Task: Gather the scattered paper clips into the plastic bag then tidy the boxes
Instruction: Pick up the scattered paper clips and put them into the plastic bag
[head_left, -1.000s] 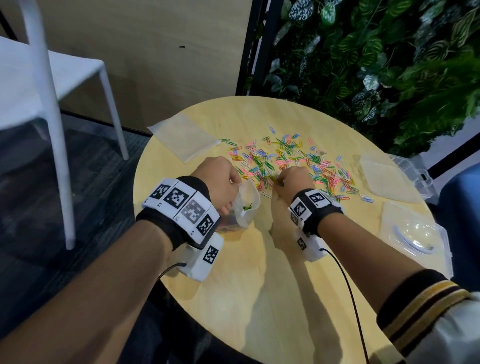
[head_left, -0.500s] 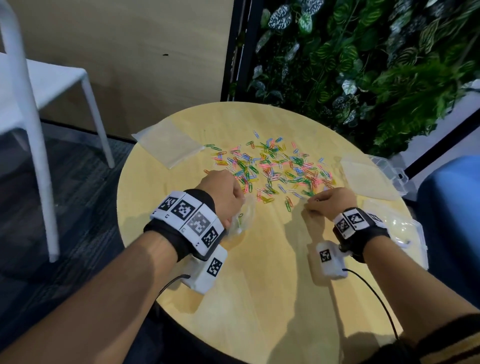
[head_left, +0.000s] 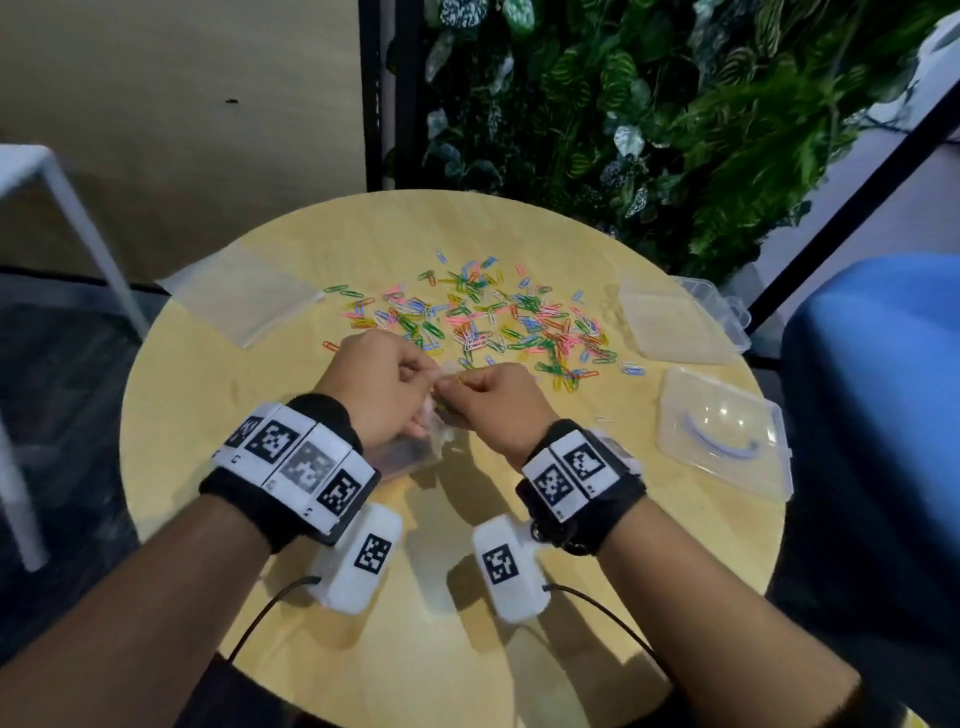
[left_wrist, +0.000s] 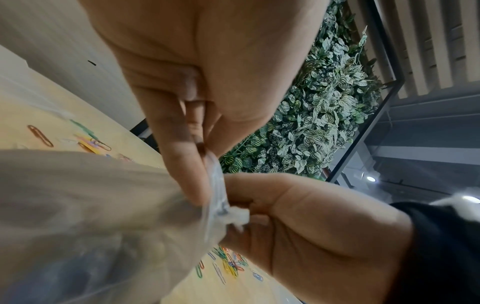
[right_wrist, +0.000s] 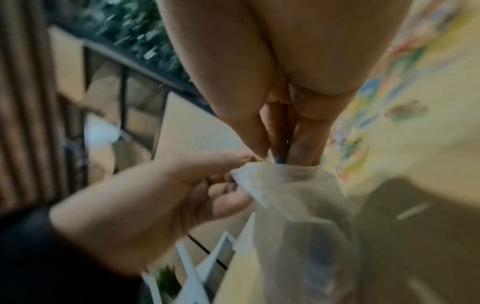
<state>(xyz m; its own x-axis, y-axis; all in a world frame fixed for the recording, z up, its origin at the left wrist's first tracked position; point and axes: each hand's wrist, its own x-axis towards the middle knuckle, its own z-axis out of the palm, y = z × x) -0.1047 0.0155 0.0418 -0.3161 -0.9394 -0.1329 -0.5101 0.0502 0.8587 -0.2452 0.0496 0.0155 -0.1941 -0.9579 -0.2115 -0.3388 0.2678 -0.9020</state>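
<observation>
My left hand (head_left: 415, 374) pinches the rim of a clear plastic bag (head_left: 410, 452) and holds it just above the round wooden table (head_left: 363, 649). In the left wrist view the left hand (left_wrist: 205, 156) has thumb and finger clamped on the bag (left_wrist: 91, 216). My right hand (head_left: 460, 384) meets it at the bag's mouth. In the right wrist view the right hand (right_wrist: 278, 156) pinches small yellow and blue paper clips above the bag (right_wrist: 298, 205). Many coloured paper clips (head_left: 493, 322) lie scattered just beyond both hands.
Two clear plastic boxes sit at the right, one further back (head_left: 680, 322) and one nearer (head_left: 722, 431). A flat spare plastic bag (head_left: 244, 296) lies at the back left. A white chair (head_left: 31, 171) stands left, a plant wall (head_left: 649, 104) behind, a blue seat (head_left: 878, 389) right.
My right hand reached out to the right side of the clip pile, then came back to the bag's mouth. My left hand kept hold of the bag.
</observation>
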